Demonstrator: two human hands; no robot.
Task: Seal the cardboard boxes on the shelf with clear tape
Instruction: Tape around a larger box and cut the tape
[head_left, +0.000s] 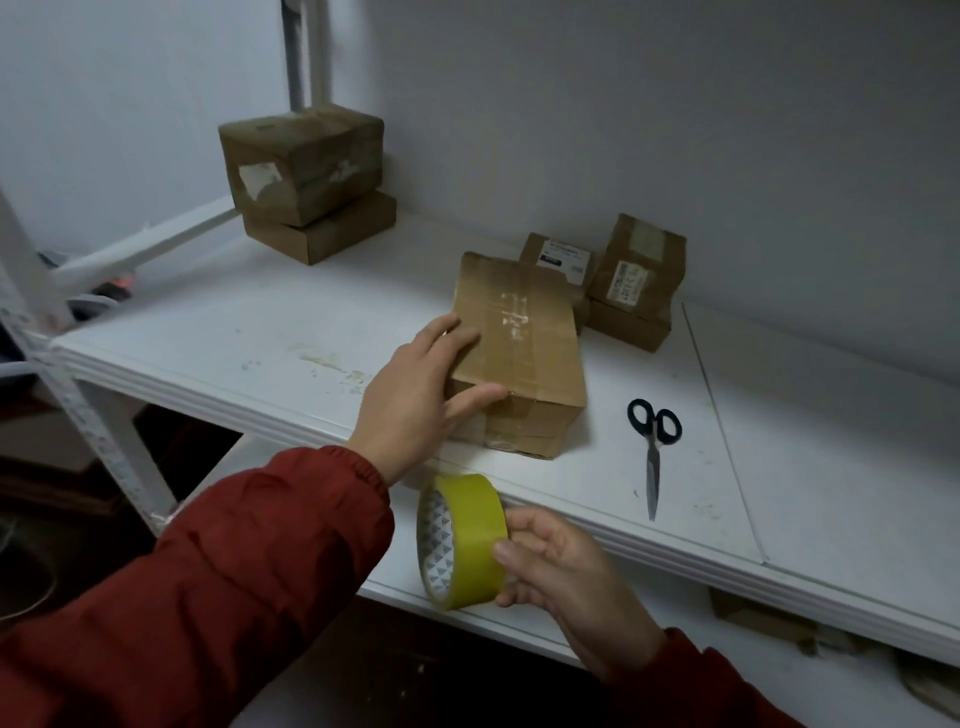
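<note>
Storeroom or packing area: white metal shelf (260, 332) against bare wall, taped cardboard boxes (306, 176) stacked upper left and centre.

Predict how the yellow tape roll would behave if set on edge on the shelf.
The tape roll is round, so on edge it would probably roll, perhaps off the shelf. Its open core, and the fingertip hold of the right hand, suggest it is light.

Left hand (415, 395) covers the near-left corner of the front box (524, 358). Right hand (563, 569) hides the far rim of the tape roll (470, 535). Label print on the rear boxes (639, 280): too small to read. Lower box (748, 616) mostly hidden under the shelf (675, 545) edge. Orange object (118, 285) at left: blurred, unidentified.
</note>
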